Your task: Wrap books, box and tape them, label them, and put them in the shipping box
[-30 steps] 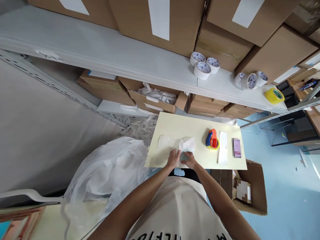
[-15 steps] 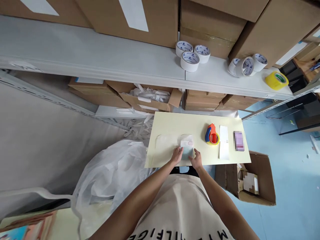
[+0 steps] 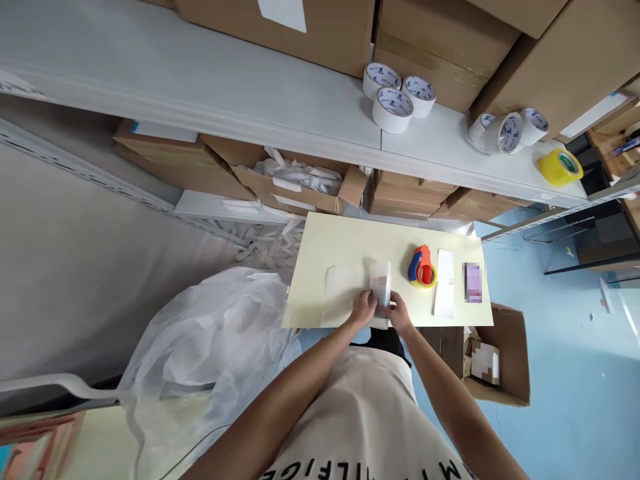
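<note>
At the front of the cream table (image 3: 330, 233), a small pale box (image 3: 381, 283) with a pinkish mark lies partly covered by a thin translucent white wrapping sheet (image 3: 345, 280). The sheet spreads out to the left and shows beyond the box's far end. My left hand (image 3: 364, 308) is closed against the box's left side, on the sheet. From the right, my right hand (image 3: 398, 312) grips the box's near right edge with thumb and fingers. A red and blue tape dispenser (image 3: 423, 268) with yellow tape sits further right.
White cards or flat boxes (image 3: 444, 283) and a blurred purple item (image 3: 473, 283) lie at the table's right. An open carton (image 3: 515, 353) stands below. Tape rolls (image 3: 393, 112) line the shelf (image 3: 300, 110) behind. Crumpled white sheeting (image 3: 210, 333) is at left.
The pale box has turned and shows a narrower face, with more sheet around it. Both hands have shifted slightly right with it. The camera view has also moved a little.
</note>
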Available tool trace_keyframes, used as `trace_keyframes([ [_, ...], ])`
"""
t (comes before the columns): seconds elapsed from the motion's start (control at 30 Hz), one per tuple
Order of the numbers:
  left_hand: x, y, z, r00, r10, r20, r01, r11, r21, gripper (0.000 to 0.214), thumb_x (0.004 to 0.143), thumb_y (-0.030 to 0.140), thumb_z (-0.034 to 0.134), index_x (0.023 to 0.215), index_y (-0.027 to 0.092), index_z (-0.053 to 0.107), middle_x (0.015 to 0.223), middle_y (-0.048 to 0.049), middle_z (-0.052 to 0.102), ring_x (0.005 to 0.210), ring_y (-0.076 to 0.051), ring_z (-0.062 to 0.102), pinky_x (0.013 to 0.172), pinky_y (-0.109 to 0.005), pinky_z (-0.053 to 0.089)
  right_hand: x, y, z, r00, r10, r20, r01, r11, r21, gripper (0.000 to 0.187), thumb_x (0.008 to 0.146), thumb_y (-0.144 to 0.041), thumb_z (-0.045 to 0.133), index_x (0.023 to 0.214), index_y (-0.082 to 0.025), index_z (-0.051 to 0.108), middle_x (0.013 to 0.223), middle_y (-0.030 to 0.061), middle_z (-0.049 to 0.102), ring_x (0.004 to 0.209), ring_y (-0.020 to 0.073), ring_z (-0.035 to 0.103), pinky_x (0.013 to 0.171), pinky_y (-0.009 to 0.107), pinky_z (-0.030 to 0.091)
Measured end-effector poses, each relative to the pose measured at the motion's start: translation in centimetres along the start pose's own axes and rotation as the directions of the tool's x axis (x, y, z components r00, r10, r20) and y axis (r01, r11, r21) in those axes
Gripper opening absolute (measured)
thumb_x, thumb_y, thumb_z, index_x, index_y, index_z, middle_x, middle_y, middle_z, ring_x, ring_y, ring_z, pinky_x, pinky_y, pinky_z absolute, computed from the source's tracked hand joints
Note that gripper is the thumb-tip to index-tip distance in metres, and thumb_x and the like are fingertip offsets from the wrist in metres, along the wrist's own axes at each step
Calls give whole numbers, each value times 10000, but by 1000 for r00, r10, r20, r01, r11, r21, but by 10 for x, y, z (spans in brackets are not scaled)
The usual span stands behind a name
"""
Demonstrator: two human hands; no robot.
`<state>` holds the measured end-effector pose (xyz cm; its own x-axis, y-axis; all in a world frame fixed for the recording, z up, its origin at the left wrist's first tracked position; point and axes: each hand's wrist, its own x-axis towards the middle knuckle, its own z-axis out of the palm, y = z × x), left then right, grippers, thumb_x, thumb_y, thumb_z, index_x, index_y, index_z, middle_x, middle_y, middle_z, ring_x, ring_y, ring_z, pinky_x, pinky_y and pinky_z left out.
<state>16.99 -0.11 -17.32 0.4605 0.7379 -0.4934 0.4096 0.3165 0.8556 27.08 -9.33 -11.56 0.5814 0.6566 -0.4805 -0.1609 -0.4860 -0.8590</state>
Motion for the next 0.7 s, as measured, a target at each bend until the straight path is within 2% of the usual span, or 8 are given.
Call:
trace_keyframes([
  [0.1, 2, 2, -11, 999, -7, -46, 7, 1000, 6, 283, 763, 305, 607, 1013, 185, 662, 1135, -113, 666, 1210, -284, 545, 1081, -431, 361, 3, 0, 21, 999, -44, -1, 43, 989, -141, 551, 608, -337, 703, 1121, -220, 539, 972, 27, 645, 656, 144, 607, 610, 296, 527],
  [0.23, 0, 0, -40, 995, -28, -98, 26, 999, -21, 308, 801, 316, 554, 1053, 163, 642, 1048, -115, 691, 1011, -256, 649, 917, -397, 491, 11, 8, 56, 990, -130, -63, 103, 942, -319, 593, 570, -295, 747, 1118, -220, 533, 1000, 46, 624, 793, 182, 635, 676, 307, 546],
  [0.3, -6, -3, -55, 993, -26, -114, 22, 999, -37, 320, 858, 370, 473, 1043, 165, 636, 1017, -109, 703, 952, -240, 667, 841, -370, 521, 14, 11, 73, 988, -147, -52, 120, 931, -345, 616, 550, -284, 771, 1119, -215, 544, 1044, 70, 616, 845, 203, 642, 710, 325, 552],
  [0.4, -15, -6, -72, 990, -8, -143, 3, 999, -35, 397, 885, 464, 405, 1013, 165, 632, 1028, -109, 704, 972, -244, 664, 825, -361, 524, 15, 14, 91, 993, -115, 18, 114, 938, -326, 618, 546, -268, 782, 1123, -194, 572, 1086, 98, 605, 801, 207, 653, 729, 363, 564],
  [0.47, -18, -7, -78, 989, 5, -148, -8, 1000, -17, 428, 871, 511, 413, 975, 161, 637, 1001, -108, 706, 964, -254, 663, 829, -373, 521, 13, 16, 92, 993, -107, 49, 117, 943, -312, 596, 554, -254, 777, 1117, -184, 595, 1099, 106, 604, 801, 215, 658, 748, 384, 570],
  [0.57, -18, -8, -79, 989, 24, -147, -21, 1000, 23, 418, 824, 539, 494, 941, 168, 648, 976, -100, 707, 1013, -276, 642, 887, -399, 499, 8, 21, 77, 989, -149, 2, 142, 938, -317, 547, 579, -253, 771, 1103, -187, 627, 1114, 114, 611, 906, 255, 651, 827, 418, 560],
  [0.63, -17, -10, -78, 987, 31, -160, -23, 998, 52, 389, 793, 518, 553, 954, 179, 656, 1041, -110, 696, 1126, -296, 591, 982, -418, 448, 5, 25, 62, 988, -146, -53, 122, 941, -317, 534, 589, -282, 778, 1099, -201, 643, 1123, 115, 619, 952, 273, 639, 868, 438, 542],
  [0.7, -19, -13, -77, 983, 34, -183, -20, 997, 76, 387, 774, 485, 585, 1008, 183, 655, 1149, -127, 662, 1234, -309, 520, 1067, -428, 381, 2, 28, 51, 992, -78, -96, 50, 963, -263, 568, 565, -321, 798, 1103, -219, 647, 1127, 108, 627, 965, 277, 632, 865, 437, 533],
])
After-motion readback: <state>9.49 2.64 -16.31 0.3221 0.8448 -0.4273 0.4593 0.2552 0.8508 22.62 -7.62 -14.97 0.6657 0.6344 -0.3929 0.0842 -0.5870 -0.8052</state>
